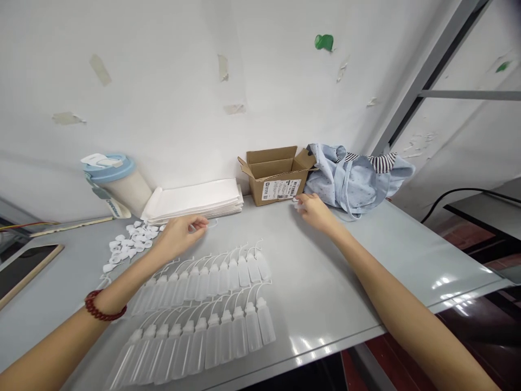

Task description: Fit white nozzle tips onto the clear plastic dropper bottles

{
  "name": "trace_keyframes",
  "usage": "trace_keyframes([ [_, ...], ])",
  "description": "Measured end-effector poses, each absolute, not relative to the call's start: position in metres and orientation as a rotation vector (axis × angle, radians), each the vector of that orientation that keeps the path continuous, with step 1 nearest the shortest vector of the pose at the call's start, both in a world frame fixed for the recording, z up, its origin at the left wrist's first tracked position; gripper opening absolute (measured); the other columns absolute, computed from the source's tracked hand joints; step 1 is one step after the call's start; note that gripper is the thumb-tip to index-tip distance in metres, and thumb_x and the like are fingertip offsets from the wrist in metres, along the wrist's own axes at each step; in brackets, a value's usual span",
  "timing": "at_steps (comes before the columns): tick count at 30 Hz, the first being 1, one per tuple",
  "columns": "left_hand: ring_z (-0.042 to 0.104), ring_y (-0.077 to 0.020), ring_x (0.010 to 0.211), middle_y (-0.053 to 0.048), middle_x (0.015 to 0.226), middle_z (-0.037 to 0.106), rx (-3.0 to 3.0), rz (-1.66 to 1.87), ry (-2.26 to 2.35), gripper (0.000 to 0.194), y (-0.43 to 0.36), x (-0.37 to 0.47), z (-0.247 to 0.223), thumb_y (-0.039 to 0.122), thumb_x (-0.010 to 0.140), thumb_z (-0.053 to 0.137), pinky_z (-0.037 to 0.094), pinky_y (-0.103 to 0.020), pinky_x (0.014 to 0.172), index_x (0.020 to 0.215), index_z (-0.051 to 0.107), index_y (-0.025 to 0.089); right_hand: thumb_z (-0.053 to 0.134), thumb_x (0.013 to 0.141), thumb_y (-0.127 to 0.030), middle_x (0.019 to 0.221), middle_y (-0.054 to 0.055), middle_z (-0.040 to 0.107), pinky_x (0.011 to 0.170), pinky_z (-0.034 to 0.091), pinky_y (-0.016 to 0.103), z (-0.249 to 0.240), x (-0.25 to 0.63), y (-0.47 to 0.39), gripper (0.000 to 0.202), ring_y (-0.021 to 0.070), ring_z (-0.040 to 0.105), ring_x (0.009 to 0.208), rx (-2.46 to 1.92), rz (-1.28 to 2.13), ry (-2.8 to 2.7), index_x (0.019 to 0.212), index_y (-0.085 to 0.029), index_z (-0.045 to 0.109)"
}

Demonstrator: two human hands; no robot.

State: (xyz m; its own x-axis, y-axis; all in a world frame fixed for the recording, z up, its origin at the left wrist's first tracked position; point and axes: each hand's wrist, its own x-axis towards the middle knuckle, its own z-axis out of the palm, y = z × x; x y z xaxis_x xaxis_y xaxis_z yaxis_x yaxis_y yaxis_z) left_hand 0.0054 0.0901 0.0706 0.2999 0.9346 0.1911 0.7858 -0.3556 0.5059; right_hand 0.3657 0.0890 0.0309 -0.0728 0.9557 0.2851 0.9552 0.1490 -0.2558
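My left hand (pixel 183 234) hovers over the table in front of the paper stack, thumb and fingers pinched together. A thin clear loop (pixel 213 223) shows at its fingertips; what the pinch holds is too small to make out. My right hand (pixel 316 212) is closed on a small whitish piece (pixel 298 205) just in front of the cardboard box (pixel 280 189). Between my arms lie two rows of translucent small bottles (pixel 220 336) with white necks and thin curved tubes. A pile of small white caps (pixel 132 241) sits left of my left hand.
Along the wall stand a blue-lidded cup (pixel 122 184), a stack of white paper (pixel 195 198) and the open box. Light blue patterned cloth (pixel 354 179) lies right of the box. A phone (pixel 26 271) rests at the left on the grey table (pixel 325 293); its front edge is near.
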Motion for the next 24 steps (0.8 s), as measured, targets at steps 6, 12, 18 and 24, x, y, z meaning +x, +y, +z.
trace_keyframes([
  [6,0.066,-0.0244,0.078,-0.005,0.084,0.074,2.156,0.732,1.568,0.032,0.081,0.013,0.072,0.047,0.069,0.054,0.051,-0.035,0.077,0.078,0.068,0.020,0.055,0.083,-0.009,0.106,0.009,0.069,0.086,0.049,0.034,0.028,0.335,0.081,0.036,0.0222,0.064,0.098,-1.563,0.153,-2.100,0.118,-0.018,0.057],
  [12,0.064,-0.0244,0.076,-0.005,0.078,0.071,2.049,0.800,1.572,0.031,0.073,0.020,0.077,0.047,0.063,0.063,0.050,-0.036,0.076,0.077,0.066,0.019,0.055,0.081,-0.005,0.104,0.013,0.069,0.086,0.049,0.035,0.017,0.335,0.083,0.035,0.0238,0.065,0.096,-1.560,0.224,-2.104,0.114,-0.013,0.058],
  [18,0.063,-0.0244,0.079,-0.004,0.078,0.070,1.907,0.831,1.505,0.029,0.064,0.024,0.082,0.044,0.062,0.067,0.049,-0.037,0.080,0.075,0.067,0.018,0.060,0.075,-0.003,0.110,0.018,0.065,0.082,0.050,0.034,0.025,0.344,0.081,0.036,0.0269,0.066,0.096,-1.626,0.236,-2.142,0.110,-0.011,0.061],
  [24,0.065,-0.0221,0.080,-0.004,0.080,0.071,1.653,0.801,1.369,0.021,0.055,0.028,0.089,0.036,0.065,0.073,0.050,-0.037,0.085,0.077,0.070,0.019,0.057,0.072,-0.001,0.094,0.015,0.070,0.077,0.050,0.037,0.036,0.346,0.075,0.030,0.0289,0.067,0.087,-1.585,0.253,-2.153,0.098,-0.012,0.065],
])
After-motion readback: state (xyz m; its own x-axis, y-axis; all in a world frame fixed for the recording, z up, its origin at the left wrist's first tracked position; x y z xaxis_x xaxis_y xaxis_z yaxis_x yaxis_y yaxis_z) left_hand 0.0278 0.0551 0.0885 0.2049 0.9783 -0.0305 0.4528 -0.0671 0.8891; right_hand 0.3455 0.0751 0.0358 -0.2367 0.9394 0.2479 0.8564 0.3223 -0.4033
